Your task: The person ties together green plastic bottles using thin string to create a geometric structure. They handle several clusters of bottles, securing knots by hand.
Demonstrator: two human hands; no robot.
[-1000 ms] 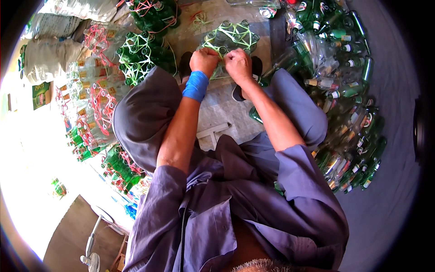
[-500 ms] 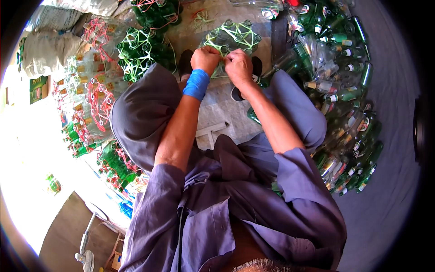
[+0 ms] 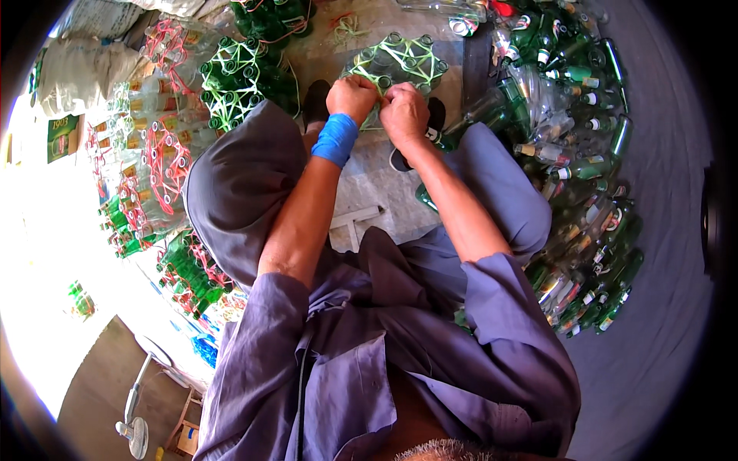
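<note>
At the upper centre of the frame, the pale-green cord laced over the clustered bottles is pinched by the left hand and the right hand, both closed at the cluster's lower edge, apparently so that it is kept taut around the necks.

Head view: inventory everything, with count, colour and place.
tied bottle bundle: 1, clear and pale green, top centre
green bottle bundles: at least 2, green, upper left
red-tied bundles: several, clear and green, left
loose bottles: many, green and clear, right
sacks: several, whitish, upper left
twine tangle: 1, yellowish, top centre
T-shaped bar: 1, pale, centre
fan: 1, pale, lower left
shirt: 1, purple, bottom centre
left hand: 1, blue wristband, at tied bundle
right hand: 1, bare, likewise
</note>
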